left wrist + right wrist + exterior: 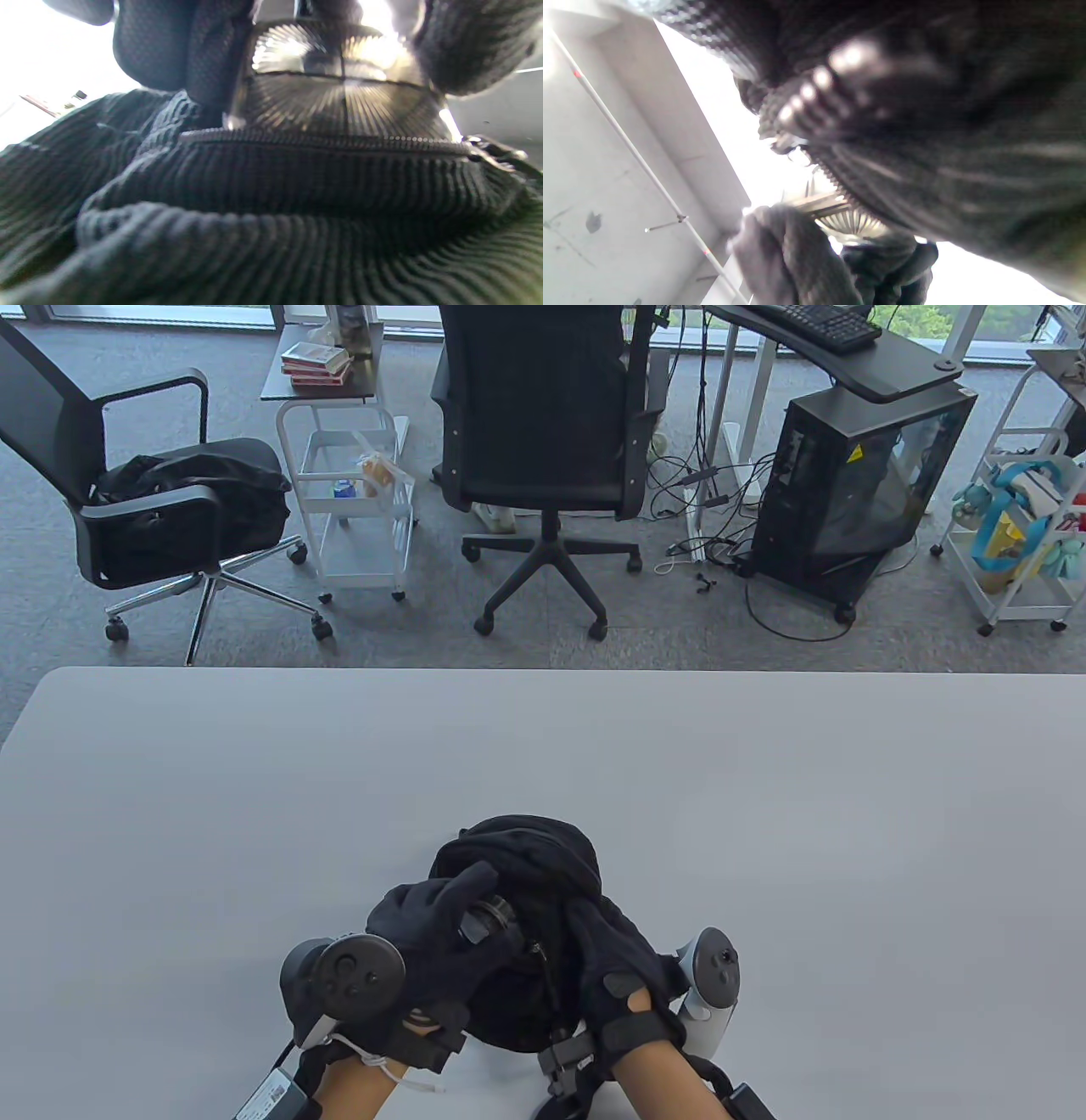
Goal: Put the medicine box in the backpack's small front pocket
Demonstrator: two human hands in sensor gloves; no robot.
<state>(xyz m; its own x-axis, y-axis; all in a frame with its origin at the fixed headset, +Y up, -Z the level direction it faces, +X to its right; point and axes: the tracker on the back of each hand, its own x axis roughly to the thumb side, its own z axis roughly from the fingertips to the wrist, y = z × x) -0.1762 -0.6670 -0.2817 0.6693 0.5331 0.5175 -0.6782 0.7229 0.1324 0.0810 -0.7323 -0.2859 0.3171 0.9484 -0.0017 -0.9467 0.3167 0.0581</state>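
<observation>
Table (254, 780) grey | backpack (526, 848) on it | office chairs (543, 432) behind | left grip (433, 933) clamps medicine box (339, 84) | right grip (619, 967) unclear

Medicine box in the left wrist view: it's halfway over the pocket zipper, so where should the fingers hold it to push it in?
Hold the medicine box by its two side edges near the far end, as the left hand's fingers do now. Come from above the zipper, since the box's lower edge already sits at the pocket mouth. The right hand rests on the backpack.
</observation>
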